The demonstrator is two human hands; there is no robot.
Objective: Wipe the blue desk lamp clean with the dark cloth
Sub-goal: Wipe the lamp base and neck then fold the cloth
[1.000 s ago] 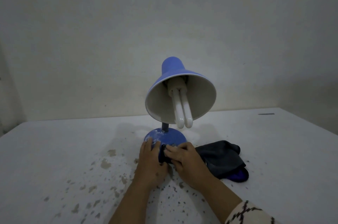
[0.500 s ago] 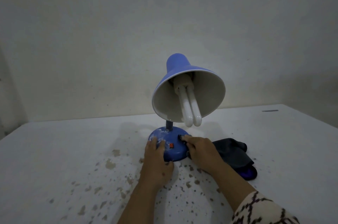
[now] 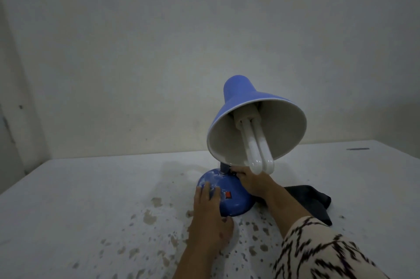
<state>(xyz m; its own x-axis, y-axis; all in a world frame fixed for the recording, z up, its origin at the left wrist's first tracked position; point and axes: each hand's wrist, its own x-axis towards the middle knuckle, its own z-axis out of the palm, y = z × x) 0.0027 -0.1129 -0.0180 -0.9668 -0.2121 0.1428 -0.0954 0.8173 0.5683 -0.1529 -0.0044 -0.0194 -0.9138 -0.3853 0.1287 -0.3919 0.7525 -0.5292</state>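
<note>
The blue desk lamp (image 3: 238, 101) stands on a white table, its shade tilted toward me with a white bulb (image 3: 259, 153) showing inside. Its round blue base (image 3: 236, 203) carries white smears and a red switch (image 3: 228, 194). My left hand (image 3: 209, 217) lies over the base's left front, holding it. My right hand (image 3: 252, 182) reaches around the base's right rear next to the stem, with a dark bit of cloth at its fingertips. The rest of the dark cloth (image 3: 311, 201) trails on the table behind my right forearm.
The white table (image 3: 91, 199) is speckled with brownish spots in front of the lamp. A bare wall rises close behind, and another closes in at the left. A small dark mark (image 3: 358, 149) lies at the far right. My patterned sleeve (image 3: 318, 251) fills the lower right.
My right hand has slid with the cloth from the front of the base around to its right rear by the stem. The view has shifted left and closer. My left hand stays on the base.
</note>
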